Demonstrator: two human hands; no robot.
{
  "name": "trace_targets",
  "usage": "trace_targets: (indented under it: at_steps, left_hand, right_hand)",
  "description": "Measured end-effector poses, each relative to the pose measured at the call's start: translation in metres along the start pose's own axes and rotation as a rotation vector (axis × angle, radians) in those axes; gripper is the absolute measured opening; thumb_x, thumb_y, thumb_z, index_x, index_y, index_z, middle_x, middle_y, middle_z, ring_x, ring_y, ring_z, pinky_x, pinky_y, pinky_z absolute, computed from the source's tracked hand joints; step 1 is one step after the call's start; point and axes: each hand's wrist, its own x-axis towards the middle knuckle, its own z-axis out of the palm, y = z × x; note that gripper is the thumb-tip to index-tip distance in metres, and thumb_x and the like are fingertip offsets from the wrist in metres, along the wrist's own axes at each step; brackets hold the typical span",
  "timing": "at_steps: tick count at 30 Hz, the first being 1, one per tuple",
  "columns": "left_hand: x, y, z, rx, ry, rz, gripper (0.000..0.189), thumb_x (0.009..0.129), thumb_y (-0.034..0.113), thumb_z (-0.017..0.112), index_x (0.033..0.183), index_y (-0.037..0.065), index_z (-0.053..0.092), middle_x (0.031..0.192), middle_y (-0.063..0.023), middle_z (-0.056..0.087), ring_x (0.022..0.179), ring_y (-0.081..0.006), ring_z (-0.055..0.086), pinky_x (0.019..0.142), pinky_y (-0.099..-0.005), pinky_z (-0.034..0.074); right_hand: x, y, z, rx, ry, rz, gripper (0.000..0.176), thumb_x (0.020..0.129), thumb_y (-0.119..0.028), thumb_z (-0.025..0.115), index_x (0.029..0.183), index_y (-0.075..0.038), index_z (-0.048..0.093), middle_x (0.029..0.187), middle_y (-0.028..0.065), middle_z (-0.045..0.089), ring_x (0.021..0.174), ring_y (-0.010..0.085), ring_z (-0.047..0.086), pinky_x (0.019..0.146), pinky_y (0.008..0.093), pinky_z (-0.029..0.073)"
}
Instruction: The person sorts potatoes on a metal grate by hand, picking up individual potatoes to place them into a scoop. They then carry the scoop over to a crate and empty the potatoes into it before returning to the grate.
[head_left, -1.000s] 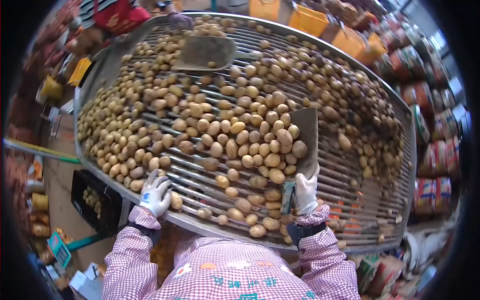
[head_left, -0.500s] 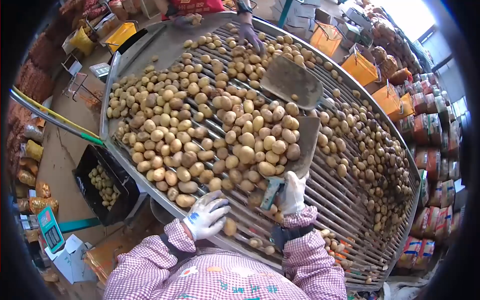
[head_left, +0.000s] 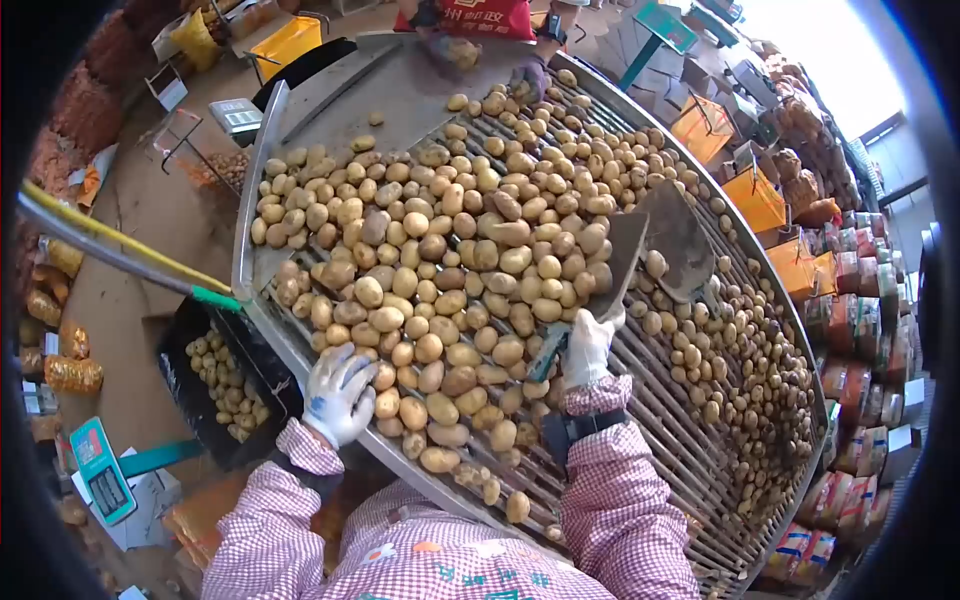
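My right hand (head_left: pixel 590 348), in a white glove, is closed round the green handle of a metal scoop (head_left: pixel 626 250), whose blade stands on edge against the right side of the potato pile (head_left: pixel 460 240). At the near left rim of the slatted sorting table (head_left: pixel 640 380), my left hand (head_left: pixel 338 394), also gloved, lies with its fingers spread against the potatoes at the edge. A second scoop (head_left: pixel 682 240) rests on the slats just beyond mine.
Across the table, a person's gloved hands (head_left: pixel 528 80) are near the far potatoes. A black crate (head_left: pixel 190 400) with potatoes and a green scale (head_left: pixel 102 470) stand at the left. Orange crates (head_left: pixel 752 198) line the far right side.
My left hand has moved left along the rim. My scoop blade stands more on edge, and potatoes have spread toward the near edge. The second scoop has shifted right, and the view has turned.
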Motion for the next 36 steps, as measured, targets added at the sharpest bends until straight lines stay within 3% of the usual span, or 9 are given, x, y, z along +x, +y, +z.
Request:
trace_targets:
  at_steps: [5,12,18,23,26,29,31,33,36]
  left_hand:
    - [0.007,0.004,-0.005,-0.042,0.038,-0.014,0.035,0.076,0.014,0.069,0.111,0.009,0.069,0.117,-0.0118,0.064,0.118,-0.0397,0.057,0.102,-0.0577,0.045]
    - [0.006,0.006,-0.003,-0.037,0.012,-0.033,0.036,0.075,0.014,0.068,0.110,0.007,0.067,0.117,-0.0125,0.064,0.117,-0.0396,0.057,0.102,-0.0584,0.045]
    - [0.009,0.011,-0.004,-0.052,0.022,-0.041,0.034,0.078,0.011,0.064,0.112,0.006,0.066,0.118,-0.0143,0.064,0.116,-0.0399,0.057,0.102,-0.0543,0.045]
    - [0.004,0.011,-0.003,-0.059,0.028,-0.039,0.034,0.081,0.017,0.064,0.113,0.006,0.067,0.118,-0.0140,0.065,0.117,-0.0388,0.057,0.104,-0.0532,0.044]
    - [0.001,0.009,0.001,-0.015,-0.008,-0.050,0.034,0.085,0.017,0.063,0.117,0.007,0.065,0.122,-0.0167,0.064,0.119,-0.0390,0.056,0.107,-0.0516,0.041]
    - [-0.004,0.002,0.010,0.008,-0.025,-0.020,0.036,0.087,0.016,0.063,0.121,0.006,0.064,0.125,-0.0182,0.063,0.119,-0.0401,0.056,0.106,-0.0519,0.042]
    - [-0.008,-0.011,0.021,0.053,-0.023,0.032,0.036,0.089,0.016,0.062,0.123,0.006,0.063,0.126,-0.0184,0.063,0.119,-0.0405,0.057,0.106,-0.0513,0.043]
    - [-0.010,-0.022,0.026,0.070,-0.052,0.058,0.037,0.092,0.014,0.059,0.127,0.005,0.062,0.127,-0.0190,0.063,0.120,-0.0401,0.057,0.106,-0.0499,0.043]
    - [-0.009,-0.027,0.027,0.060,-0.099,0.034,0.041,0.094,0.015,0.057,0.133,0.005,0.060,0.130,-0.0198,0.062,0.123,-0.0404,0.055,0.109,-0.0490,0.041]
  right_hand:
    - [0.070,0.031,0.042,-0.329,0.027,-0.212,0.074,0.087,-0.007,0.060,0.149,-0.009,0.020,0.118,0.0145,0.051,0.094,0.0217,0.058,0.073,0.0388,0.055]
    - [0.082,-0.005,0.142,-0.571,-0.154,-0.343,0.103,0.080,-0.019,0.068,0.157,0.004,0.004,0.152,0.0346,0.023,0.137,0.0439,0.037,0.115,0.0428,0.036]
    - [0.100,-0.050,0.107,-0.807,-0.202,-0.815,0.081,0.086,-0.012,0.057,0.156,0.006,0.020,0.151,0.0386,0.030,0.137,0.0516,0.040,0.116,0.0448,0.037]
    - [0.103,-0.098,-0.059,-1.209,-0.039,-1.309,0.073,0.083,-0.001,0.050,0.152,0.006,0.029,0.153,0.0356,0.030,0.142,0.0489,0.036,0.120,0.0448,0.034]
    - [0.071,-0.120,-0.182,-1.144,0.010,-1.135,0.076,0.079,0.003,0.048,0.152,0.008,0.028,0.155,0.0297,0.034,0.146,0.0427,0.033,0.122,0.0422,0.029]
    - [0.019,-0.118,-0.341,-0.451,-0.096,-0.434,0.072,0.084,0.003,0.052,0.154,0.003,0.034,0.152,0.0157,0.045,0.144,0.0231,0.041,0.119,0.0340,0.031]
    - [-0.034,-0.127,-0.421,-0.258,-0.032,-0.241,0.067,0.086,0.000,0.058,0.151,0.001,0.039,0.139,0.0119,0.056,0.126,0.0206,0.055,0.109,0.0316,0.043]
    - [-0.090,-0.138,-0.497,-0.374,0.226,-0.053,0.058,0.088,-0.005,0.060,0.145,-0.001,0.047,0.120,0.0058,0.064,0.097,0.0138,0.062,0.087,0.0284,0.052]
    - [-0.165,-0.132,-0.635,-0.446,0.362,-0.012,0.054,0.089,-0.008,0.061,0.142,0.000,0.050,0.119,0.0060,0.065,0.098,0.0145,0.062,0.088,0.0289,0.052]
